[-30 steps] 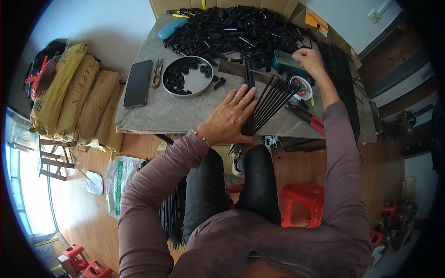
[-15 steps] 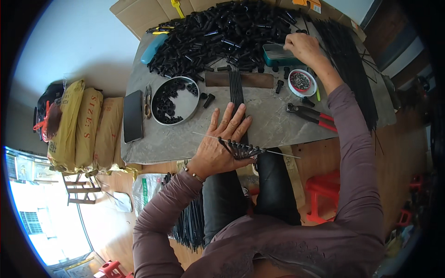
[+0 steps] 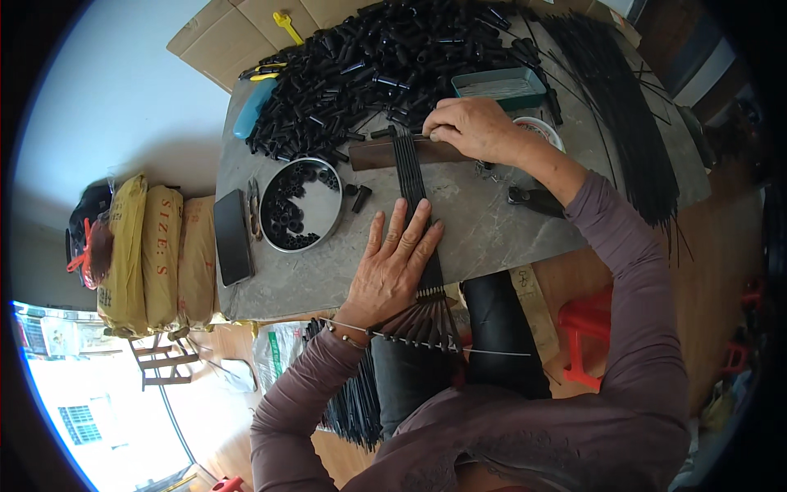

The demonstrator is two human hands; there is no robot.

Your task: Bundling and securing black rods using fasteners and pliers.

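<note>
My left hand lies flat with its fingers stretched out, along the left edge of a row of thin black rods. The rods lie side by side across a dark brown wooden block. Their near ends fan out past the table edge, where a thin metal wire runs through them. Just right of the rods' far ends, my right hand has its fingertips pinched together above the block. What they hold, if anything, is too small to make out.
A big heap of black plastic tubes covers the back. Around it are a teal tray, a round tin of small black parts, a white tub, pliers, a phone and a long black rod bundle.
My right hand has come from the teal tray, left and nearer, to the wooden block. The wired near ends of the rods have swung down past the table edge; my left hand stays flat.
</note>
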